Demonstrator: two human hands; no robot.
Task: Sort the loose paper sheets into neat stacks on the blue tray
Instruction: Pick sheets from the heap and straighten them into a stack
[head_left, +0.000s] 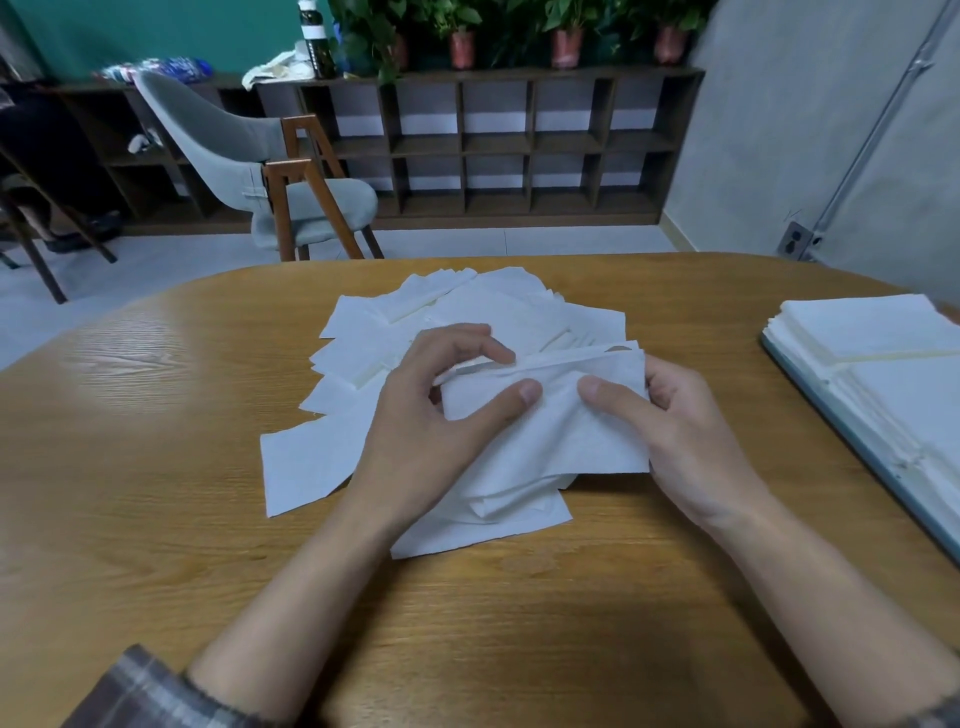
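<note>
both hands (561, 410) pinching sheet (566, 441), tray (852, 431) right

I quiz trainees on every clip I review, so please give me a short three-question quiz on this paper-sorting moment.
1. True or false: the left hand lies flat on the table, holding nothing.
2. Where is the blue tray relative to the loose pile? A) left of it B) right of it C) under it
3. Fill in: both hands pinch a white ___ above the pile.

Key:
1. False: it pinches the sheet together with the right hand.
2. B.
3. sheet.
</note>
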